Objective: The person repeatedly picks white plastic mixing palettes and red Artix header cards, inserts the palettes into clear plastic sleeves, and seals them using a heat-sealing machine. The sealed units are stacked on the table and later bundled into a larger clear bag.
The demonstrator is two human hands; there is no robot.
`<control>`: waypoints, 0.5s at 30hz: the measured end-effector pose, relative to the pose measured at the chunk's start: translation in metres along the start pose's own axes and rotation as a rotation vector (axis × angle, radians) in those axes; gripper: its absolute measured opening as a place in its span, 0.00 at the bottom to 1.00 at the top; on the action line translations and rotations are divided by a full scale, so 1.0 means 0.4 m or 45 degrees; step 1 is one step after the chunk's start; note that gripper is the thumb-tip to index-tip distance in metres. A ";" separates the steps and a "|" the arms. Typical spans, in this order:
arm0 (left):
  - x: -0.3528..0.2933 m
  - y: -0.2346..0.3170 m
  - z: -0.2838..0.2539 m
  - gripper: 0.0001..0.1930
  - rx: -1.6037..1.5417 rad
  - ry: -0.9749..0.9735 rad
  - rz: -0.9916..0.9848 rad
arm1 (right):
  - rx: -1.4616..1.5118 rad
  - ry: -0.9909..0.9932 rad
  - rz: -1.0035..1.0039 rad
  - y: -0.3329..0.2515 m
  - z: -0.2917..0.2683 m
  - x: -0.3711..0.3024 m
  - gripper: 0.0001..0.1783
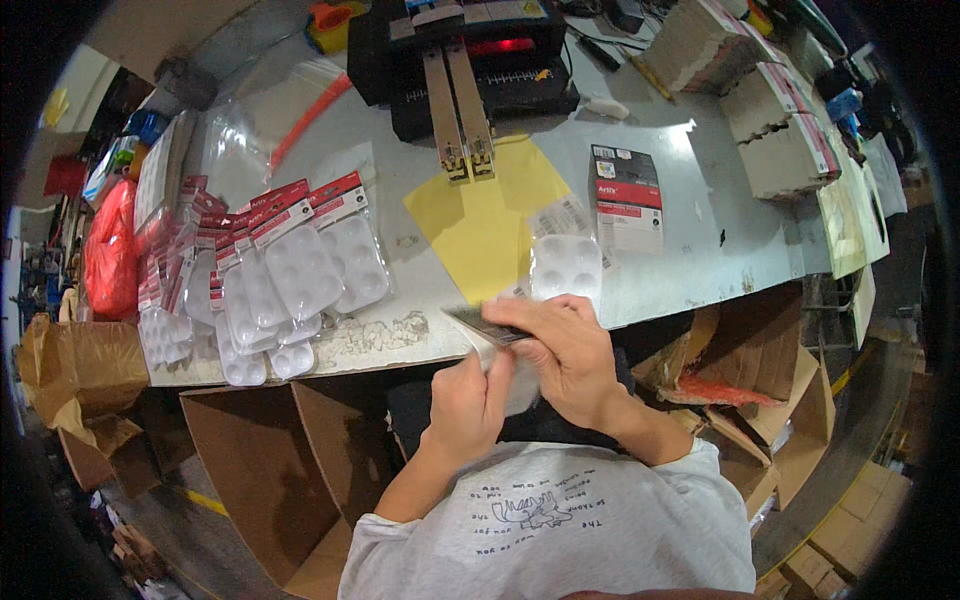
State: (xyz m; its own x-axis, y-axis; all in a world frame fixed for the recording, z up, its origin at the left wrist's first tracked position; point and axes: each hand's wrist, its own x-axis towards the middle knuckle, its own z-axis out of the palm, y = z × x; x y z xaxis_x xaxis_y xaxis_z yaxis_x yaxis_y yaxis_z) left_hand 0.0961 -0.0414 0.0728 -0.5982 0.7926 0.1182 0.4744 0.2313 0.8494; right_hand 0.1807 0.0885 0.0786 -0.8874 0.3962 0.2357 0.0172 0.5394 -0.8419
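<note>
In front of my chest, my right hand point(565, 350) pinches a dark printed card point(497, 332) between thumb and fingers; its pale underside shows. My left hand point(470, 400) is closed at the lower left of the card, gripping a whitish, see-through packet point(522, 388) that hangs between both hands. What is inside the packet is hard to make out. Just beyond my right hand lies a white paint palette point(565, 266) in clear wrapping, partly over a yellow sheet point(475, 225). To its right, a flat black, red and white card point(628, 200) rests on the table.
A black machine point(490, 75) with two metal arms point(458, 110) reaches over the yellow sheet. Several packaged white palettes point(300, 265) pile up at left, near a red plastic bag point(112, 250). Card stacks point(790, 155) stand at right. Open cardboard boxes point(250, 450) sit below the table edge.
</note>
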 end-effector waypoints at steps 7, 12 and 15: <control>0.060 0.038 0.007 0.39 0.027 -0.109 0.254 | 0.345 0.026 0.213 0.006 0.030 -0.017 0.26; 0.063 0.013 -0.047 0.39 -0.201 0.223 0.165 | 0.462 0.262 0.497 0.014 0.002 -0.011 0.12; 0.065 -0.009 -0.058 0.41 0.179 0.528 0.167 | 0.514 0.348 0.395 0.005 -0.013 -0.002 0.08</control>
State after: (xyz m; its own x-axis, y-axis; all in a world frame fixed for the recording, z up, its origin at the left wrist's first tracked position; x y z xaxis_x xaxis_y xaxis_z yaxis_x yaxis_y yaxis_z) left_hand 0.0638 -0.0349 0.0847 -0.7216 0.5342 0.4404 0.6294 0.2411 0.7388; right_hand 0.1839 0.0929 0.0792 -0.7167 0.6971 0.0197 0.0330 0.0621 -0.9975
